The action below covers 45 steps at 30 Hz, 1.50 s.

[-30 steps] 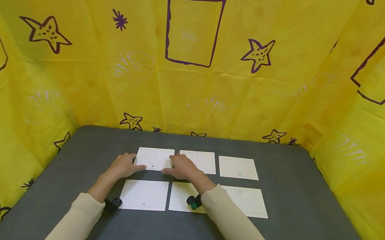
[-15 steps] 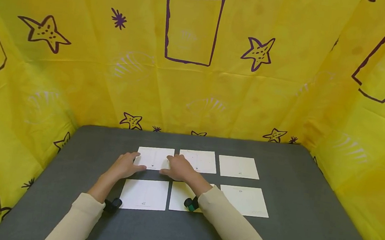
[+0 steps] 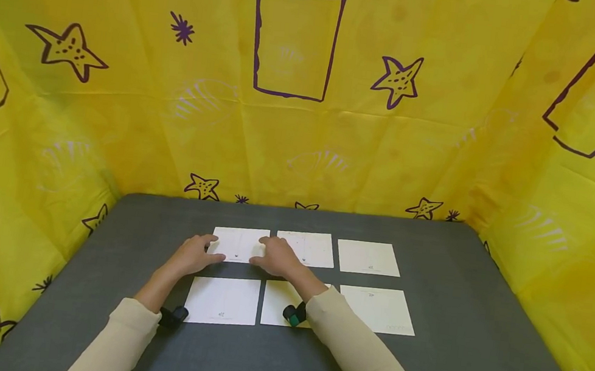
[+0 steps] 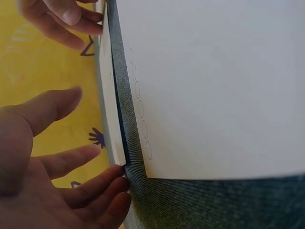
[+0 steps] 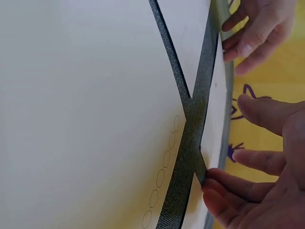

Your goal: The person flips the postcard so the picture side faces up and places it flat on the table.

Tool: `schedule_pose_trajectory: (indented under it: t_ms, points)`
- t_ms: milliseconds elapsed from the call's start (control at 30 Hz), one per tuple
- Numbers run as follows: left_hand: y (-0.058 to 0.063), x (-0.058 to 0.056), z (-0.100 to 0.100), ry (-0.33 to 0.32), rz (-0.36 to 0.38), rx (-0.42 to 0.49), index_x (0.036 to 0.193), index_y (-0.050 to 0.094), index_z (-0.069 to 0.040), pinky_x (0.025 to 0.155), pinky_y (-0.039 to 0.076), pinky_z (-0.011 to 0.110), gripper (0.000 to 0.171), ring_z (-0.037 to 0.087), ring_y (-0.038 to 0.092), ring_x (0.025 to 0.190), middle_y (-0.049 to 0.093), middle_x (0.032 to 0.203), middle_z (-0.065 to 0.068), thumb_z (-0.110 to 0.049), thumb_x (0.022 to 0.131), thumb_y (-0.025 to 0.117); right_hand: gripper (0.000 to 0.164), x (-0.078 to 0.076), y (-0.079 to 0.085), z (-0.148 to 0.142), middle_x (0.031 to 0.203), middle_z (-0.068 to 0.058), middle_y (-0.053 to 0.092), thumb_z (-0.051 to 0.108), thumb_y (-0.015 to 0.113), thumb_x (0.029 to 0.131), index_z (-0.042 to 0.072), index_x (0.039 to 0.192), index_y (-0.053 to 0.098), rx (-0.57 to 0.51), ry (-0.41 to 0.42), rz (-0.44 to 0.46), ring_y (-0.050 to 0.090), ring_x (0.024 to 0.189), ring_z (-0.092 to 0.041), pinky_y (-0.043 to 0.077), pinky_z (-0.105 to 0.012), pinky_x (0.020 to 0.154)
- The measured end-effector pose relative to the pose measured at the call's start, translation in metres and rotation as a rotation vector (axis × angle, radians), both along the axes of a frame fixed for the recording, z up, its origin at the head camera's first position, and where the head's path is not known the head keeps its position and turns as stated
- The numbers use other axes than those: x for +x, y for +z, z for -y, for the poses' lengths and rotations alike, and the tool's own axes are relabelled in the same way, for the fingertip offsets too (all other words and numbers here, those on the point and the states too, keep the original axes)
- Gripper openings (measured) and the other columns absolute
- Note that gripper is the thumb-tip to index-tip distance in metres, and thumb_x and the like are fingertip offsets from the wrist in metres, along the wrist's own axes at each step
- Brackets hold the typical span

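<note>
A white card (image 3: 238,245) with a small printed mark near its front edge lies flat at the back left of the dark table. My left hand (image 3: 193,255) is at its left end, fingers extended, the lower fingertips touching the card's corner in the left wrist view. At the opposite end is my right hand (image 3: 279,257), its thumb apart from its fingers and its lower fingertips right at the edge in the right wrist view. Neither hand grips the card. A second white card (image 3: 317,250) lies just right of the right hand, partly hidden behind it.
Another card (image 3: 369,258) completes the back row. In front lie a left card (image 3: 222,301), a middle card (image 3: 274,306) partly covered by the right forearm, and a right card (image 3: 382,310). Small ovals line one front card's edge. Yellow patterned cloth (image 3: 285,147) surrounds the table (image 3: 233,362).
My right hand has shifted slightly left over the back-left card, and its forearm with it. The left hand and the cards stay practically in place.
</note>
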<state>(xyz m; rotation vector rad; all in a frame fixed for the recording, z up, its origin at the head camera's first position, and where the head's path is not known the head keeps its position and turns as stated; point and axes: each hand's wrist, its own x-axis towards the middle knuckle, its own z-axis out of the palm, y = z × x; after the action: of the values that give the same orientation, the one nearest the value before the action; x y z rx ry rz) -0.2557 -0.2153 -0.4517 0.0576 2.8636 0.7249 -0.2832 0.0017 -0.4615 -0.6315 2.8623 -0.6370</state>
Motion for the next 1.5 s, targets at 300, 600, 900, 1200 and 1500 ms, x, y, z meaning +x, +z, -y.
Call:
schedule_pose_trajectory:
  t_ms: [300,600,900,1200,1500]
  points:
    - [-0.003,0.000,0.005,0.000,-0.044,0.017,0.127,0.058,0.010,0.105,0.038,0.058,0.041,0.049,0.049,0.125,0.057,0.129,0.031,-0.001,0.088,0.053,0.053,-0.004,0.003,-0.005,0.114,-0.015,0.070,0.024,0.070,0.087,0.004,0.134,0.057,-0.146,-0.041,0.094,0.064,0.106,-0.027,0.050,-0.041,0.095]
    - [-0.004,0.002,0.012,0.017,-0.101,0.045,0.124,0.061,0.008,0.102,0.041,0.057,0.049,0.049,0.051,0.121,0.060,0.125,0.031,0.009,0.079,0.042,0.045,-0.010,-0.002,-0.012,0.110,-0.018,0.068,0.009,0.071,0.083,0.000,0.127,0.062,-0.391,-0.090,0.209,0.063,0.095,-0.026,0.053,-0.036,0.080]
    - [-0.004,0.002,0.017,0.054,-0.072,0.113,0.126,0.061,0.005,0.094,0.047,0.054,0.051,0.044,0.056,0.113,0.060,0.124,0.031,0.009,0.080,0.040,0.044,-0.013,-0.004,-0.019,0.107,-0.018,0.066,-0.006,0.065,0.077,-0.002,0.121,0.065,-0.598,-0.161,0.312,0.054,0.083,-0.018,0.045,-0.021,0.059]
    - [-0.005,0.001,0.018,0.101,-0.076,0.219,0.123,0.063,0.006,0.088,0.051,0.049,0.038,0.039,0.059,0.106,0.063,0.119,0.029,0.009,0.086,0.052,0.038,-0.011,-0.002,-0.025,0.106,-0.019,0.068,-0.009,0.060,0.080,-0.004,0.117,0.067,-0.695,-0.192,0.272,0.052,0.085,-0.018,0.039,-0.021,0.058]
    - [-0.002,0.004,0.018,0.078,-0.112,0.312,0.121,0.064,0.006,0.084,0.053,0.042,0.031,0.038,0.061,0.106,0.064,0.121,0.028,0.003,0.092,0.054,0.029,-0.011,-0.002,-0.026,0.102,-0.017,0.071,-0.007,0.061,0.083,-0.002,0.109,0.072,-0.710,-0.233,0.204,0.056,0.082,-0.017,0.041,-0.020,0.060]
